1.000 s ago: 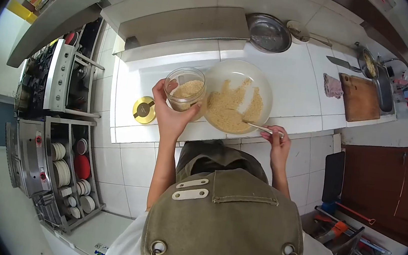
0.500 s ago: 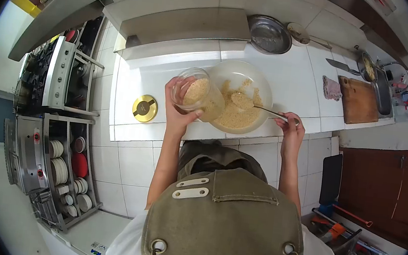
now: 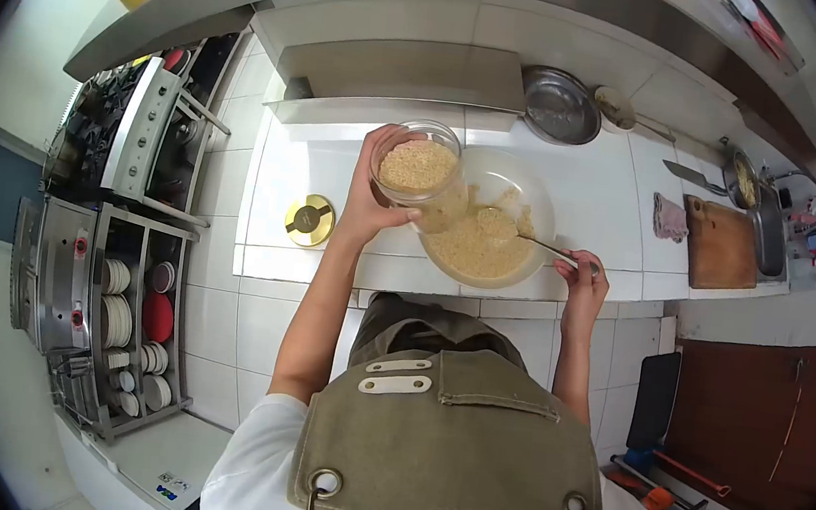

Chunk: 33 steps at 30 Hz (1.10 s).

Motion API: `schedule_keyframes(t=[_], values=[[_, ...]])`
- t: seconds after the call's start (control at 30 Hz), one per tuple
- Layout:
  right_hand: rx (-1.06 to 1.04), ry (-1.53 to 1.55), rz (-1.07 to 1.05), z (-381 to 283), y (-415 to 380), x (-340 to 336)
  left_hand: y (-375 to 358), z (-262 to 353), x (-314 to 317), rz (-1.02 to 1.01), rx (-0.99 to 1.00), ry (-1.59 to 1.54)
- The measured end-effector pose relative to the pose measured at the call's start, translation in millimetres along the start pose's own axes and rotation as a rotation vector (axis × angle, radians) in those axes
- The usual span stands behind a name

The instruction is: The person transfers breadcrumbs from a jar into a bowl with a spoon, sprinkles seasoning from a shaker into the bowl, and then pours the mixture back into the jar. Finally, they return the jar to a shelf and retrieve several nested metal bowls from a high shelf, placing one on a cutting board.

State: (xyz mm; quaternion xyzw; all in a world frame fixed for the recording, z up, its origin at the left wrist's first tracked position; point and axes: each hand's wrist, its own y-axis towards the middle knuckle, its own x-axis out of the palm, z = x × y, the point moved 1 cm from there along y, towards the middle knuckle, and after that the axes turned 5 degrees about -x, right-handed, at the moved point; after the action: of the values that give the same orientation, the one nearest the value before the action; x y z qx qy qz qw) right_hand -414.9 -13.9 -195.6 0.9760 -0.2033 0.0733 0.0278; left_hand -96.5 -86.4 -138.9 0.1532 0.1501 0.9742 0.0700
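Our left hand (image 3: pixel 382 192) is wrapped around the glass jar (image 3: pixel 421 171), which contains pale crumbs and is held over the left side of the large pan (image 3: pixel 549 185). Our right hand (image 3: pixel 582 278) pinches the handle of the spoon (image 3: pixel 557 252); the spoon's bowl lies over crumbs (image 3: pixel 473 254) in the pan. On the white counter (image 3: pixel 278 155), the gold lid (image 3: pixel 309 220) rests left of the pan, apart from it.

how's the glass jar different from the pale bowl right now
The glass jar is see-through and narrow, while the pale bowl is opaque and much wider. The glass jar is tilted in the left hand; the pale bowl rests on the counter. Both are open and hold tan crumbs.
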Motion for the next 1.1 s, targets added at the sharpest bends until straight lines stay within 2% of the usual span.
schedule_keyframes(t=[0.2, 0.27, 0.37, 0.43, 0.57, 0.63, 0.67, 0.73, 0.83, 0.97, 1.1], values=[[-0.009, -0.001, 0.011, 0.4, 0.9, -3.0, -4.4, 16.0, 17.0, -0.101, 0.079, 0.261], [-0.010, 0.015, 0.011, -0.5, 1.2, -3.1, -6.7, 9.4, 18.4, -0.114, 0.056, 0.216], [-0.014, 0.028, 0.018, -5.2, -1.6, -2.9, -13.6, -7.5, 16.2, -0.018, -0.001, 0.097], [-0.025, 0.025, 0.019, -12.8, 0.4, -2.5, -18.9, -16.6, 14.1, -0.011, -0.094, 0.179], [-0.056, 0.030, 0.022, -31.3, 7.2, -0.4, -27.6, -22.7, 15.7, 0.029, -0.121, 0.245], [-0.107, 0.053, 0.002, -34.3, 14.2, -2.0, -31.1, -14.2, 22.2, 0.078, -0.090, 0.460], [-0.107, 0.047, 0.008, -38.3, 16.7, -0.5, -31.9, -9.8, 25.6, 0.073, -0.094, 0.455], [-0.116, 0.037, 0.000, -52.5, 20.3, 6.7, -32.6, 0.3, 31.4, 0.080, -0.024, 0.773], [-0.149, 0.031, -0.030, -60.5, 24.5, 12.5, -31.4, 8.0, 34.5, 0.054, -0.003, 0.891], [-0.151, 0.036, -0.100, -72.9, 18.5, 26.6, -28.7, 9.2, 40.7, 0.041, 0.018, 0.953], [-0.196, 0.030, -0.184, -76.4, -0.9, 48.5, -26.4, 4.9, 47.3, 0.029, 0.029, 0.873]])
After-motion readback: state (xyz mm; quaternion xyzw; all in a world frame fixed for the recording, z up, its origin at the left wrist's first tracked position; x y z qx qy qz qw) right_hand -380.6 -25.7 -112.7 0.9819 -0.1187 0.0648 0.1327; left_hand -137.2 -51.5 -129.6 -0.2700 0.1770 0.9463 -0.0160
